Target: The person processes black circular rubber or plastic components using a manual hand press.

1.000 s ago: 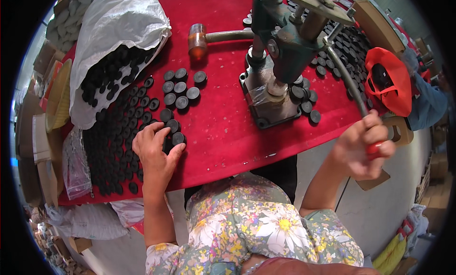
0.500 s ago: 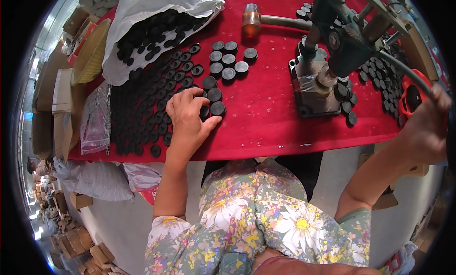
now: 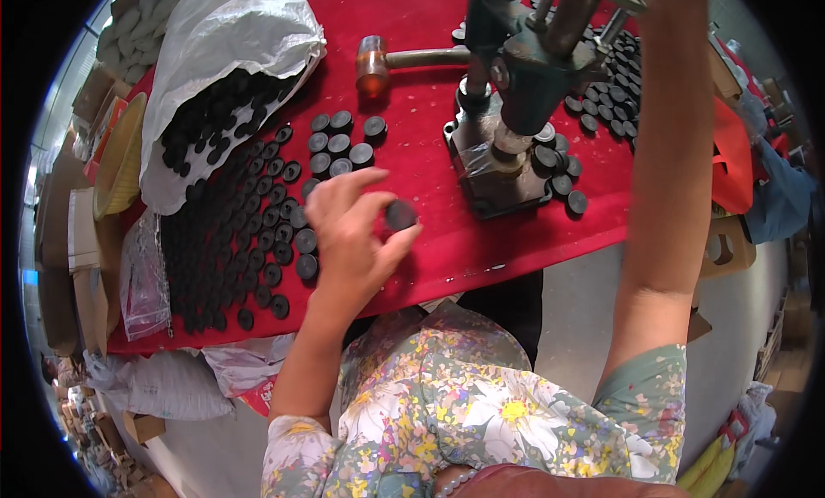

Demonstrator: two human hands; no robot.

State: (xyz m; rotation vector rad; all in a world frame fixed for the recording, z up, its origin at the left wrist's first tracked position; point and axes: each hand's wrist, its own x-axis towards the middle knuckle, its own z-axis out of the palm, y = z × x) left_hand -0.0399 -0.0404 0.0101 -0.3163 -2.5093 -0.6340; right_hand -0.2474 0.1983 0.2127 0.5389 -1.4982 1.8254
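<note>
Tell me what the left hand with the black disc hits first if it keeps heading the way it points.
Likely the base of the green press; left hand holds the black disc toward it, depth unclear.

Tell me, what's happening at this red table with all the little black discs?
A person sits at a red-covered table, working a green hand press. The left hand holds one black disc between thumb and fingertips, just in front of the press base. The right arm reaches up past the press; its hand is out of view. Many more discs lie in rows at the left, spilling from a white sack. A mallet lies behind the press.
</note>
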